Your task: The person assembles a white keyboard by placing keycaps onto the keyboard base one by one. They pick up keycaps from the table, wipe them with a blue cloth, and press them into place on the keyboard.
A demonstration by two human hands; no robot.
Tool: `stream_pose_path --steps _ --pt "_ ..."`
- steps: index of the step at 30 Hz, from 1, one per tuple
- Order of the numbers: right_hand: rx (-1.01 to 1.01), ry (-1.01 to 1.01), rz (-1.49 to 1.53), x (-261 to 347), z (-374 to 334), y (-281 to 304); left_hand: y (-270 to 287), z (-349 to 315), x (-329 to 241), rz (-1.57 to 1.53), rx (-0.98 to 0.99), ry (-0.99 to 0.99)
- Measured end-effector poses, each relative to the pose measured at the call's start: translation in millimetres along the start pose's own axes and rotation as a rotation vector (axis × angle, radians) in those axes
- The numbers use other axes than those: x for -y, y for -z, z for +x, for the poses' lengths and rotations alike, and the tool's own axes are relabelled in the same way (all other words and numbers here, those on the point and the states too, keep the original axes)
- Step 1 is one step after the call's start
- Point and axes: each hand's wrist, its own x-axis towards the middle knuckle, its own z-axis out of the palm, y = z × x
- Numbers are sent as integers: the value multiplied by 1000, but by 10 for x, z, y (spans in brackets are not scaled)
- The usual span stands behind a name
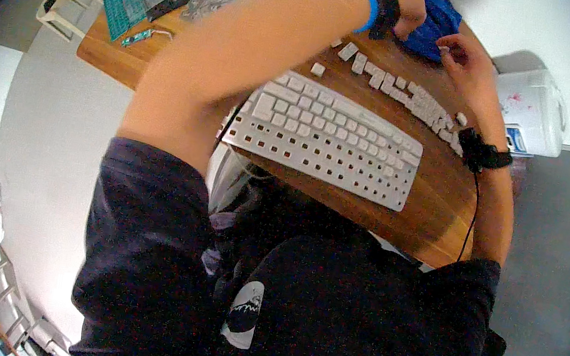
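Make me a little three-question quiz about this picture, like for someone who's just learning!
1. Which hand pinches a small white piece?
2. True or false: the keyboard has bare key slots on the side nearest the person.
3. What is the left hand nearest to?
a) the white tub
b) the crumpled blue material
c) the green mat

Key: 1. The right hand. 2. True. 3. b.

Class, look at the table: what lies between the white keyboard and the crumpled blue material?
In the head view, a scattered band of loose white keycaps lies on the wooden table between the keyboard and the blue material.
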Motion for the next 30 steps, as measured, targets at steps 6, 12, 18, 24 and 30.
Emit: stream_pose_path --steps 6,12,18,24,30 --pt "176 58 229 858 -580 -109 759 -1325 -289 -292 314 -70" --pt "322 300 423 1556 -828 -443 499 -2982 -704 -365 89 -116" --pt "322 304 308 1761 -868 -650 71 -3240 -967 -306 -14 24" --pt "358 260 203 1861 -899 -583 24 -3162 -991 -213 -2 44" --pt "344 236 196 1901 -950 -624 42 -3132 -993 -167 48 68"
